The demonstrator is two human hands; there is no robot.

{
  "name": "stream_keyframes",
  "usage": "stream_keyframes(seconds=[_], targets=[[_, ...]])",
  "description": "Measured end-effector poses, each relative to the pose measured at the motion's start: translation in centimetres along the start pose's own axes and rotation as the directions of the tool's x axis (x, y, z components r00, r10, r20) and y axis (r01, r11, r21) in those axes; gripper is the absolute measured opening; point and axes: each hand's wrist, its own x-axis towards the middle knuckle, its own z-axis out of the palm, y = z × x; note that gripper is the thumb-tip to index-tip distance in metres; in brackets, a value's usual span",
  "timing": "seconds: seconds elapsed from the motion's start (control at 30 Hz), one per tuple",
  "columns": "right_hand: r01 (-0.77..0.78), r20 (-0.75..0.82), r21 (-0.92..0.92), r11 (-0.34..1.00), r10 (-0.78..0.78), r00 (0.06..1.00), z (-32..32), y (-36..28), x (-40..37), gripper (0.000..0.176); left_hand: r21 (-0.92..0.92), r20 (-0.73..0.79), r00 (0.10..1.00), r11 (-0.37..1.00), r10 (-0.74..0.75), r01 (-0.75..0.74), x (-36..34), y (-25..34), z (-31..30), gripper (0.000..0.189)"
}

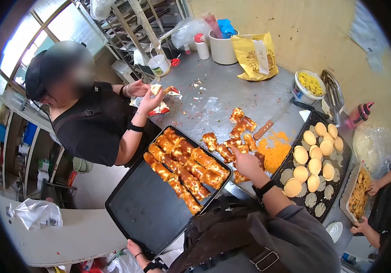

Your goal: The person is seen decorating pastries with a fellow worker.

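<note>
My left hand is closed on the lower left edge of a black baking tray. Rows of glazed, browned bread rolls fill the tray's upper right part. Over the steel table, my right hand has its fingers closed at a glazed bread roll; the fingertips are partly hidden. More cut roll pieces lie around that hand. A pile of orange shreds and a knife with a wooden handle lie just right of it.
A dark tray of round pale cakes stands at right. Across the table, a co-worker holds a small pale piece. Another person's hands touch a container of shredded filling. A yellow bag and white bucket stand behind.
</note>
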Motion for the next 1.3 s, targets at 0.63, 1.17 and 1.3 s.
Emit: stream_keyframes(seconds=[0.63, 1.17, 1.3], targets=[[-0.107, 0.165, -0.118, 0.987, 0.125, 0.978, -3.5, 3.5, 7.6, 0.052, 0.056, -0.030, 0.999, 0.998, -0.017, 0.018, 1.1, -1.9, -0.1, 0.056], [0.009, 0.347, -0.127, 0.992, 0.036, 0.937, -3.5, 2.1, 4.0, 0.057, 0.208, 0.004, 1.000, 0.978, -0.001, 0.001, -0.8, -0.3, -0.4, 0.055], [0.028, 0.372, -0.150, 0.988, 0.030, 0.928, -4.1, 2.5, 3.6, 0.055, 0.135, -0.018, 0.995, 0.986, -0.094, 0.095, -1.6, 0.6, -0.2, 0.056]])
